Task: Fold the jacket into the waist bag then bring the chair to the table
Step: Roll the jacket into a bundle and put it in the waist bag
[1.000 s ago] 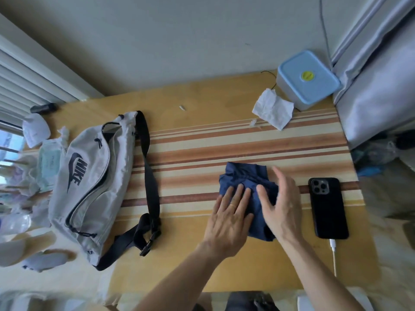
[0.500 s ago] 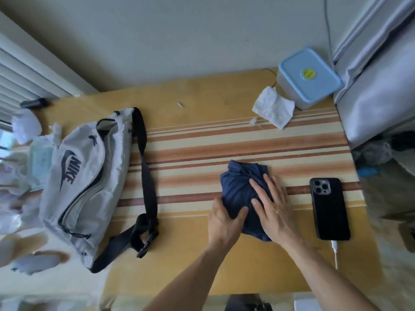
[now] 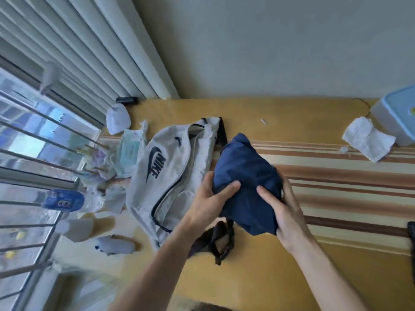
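Note:
The navy jacket (image 3: 246, 176) is folded into a compact bundle and held above the table between both hands. My left hand (image 3: 208, 198) grips its left side, thumb on top. My right hand (image 3: 283, 212) grips its right and lower side. The grey waist bag (image 3: 170, 167) lies on the table just left of the bundle, logo up, its long zipper partly open. Its black strap and buckle (image 3: 221, 241) lie below the bundle. No chair is in view.
The wooden table (image 3: 292, 277) carries a striped mat. A crumpled tissue (image 3: 368, 142) and a blue-lidded box (image 3: 397, 117) sit at the far right. Plastic bottles (image 3: 65, 200), packets and wrappers crowd the left edge by the barred window. A dark phone edge (image 3: 412, 239) shows at right.
Both hands went from pressing the jacket flat on the mat to gripping it and lifting it left, beside the waist bag. The view has swung left toward the window.

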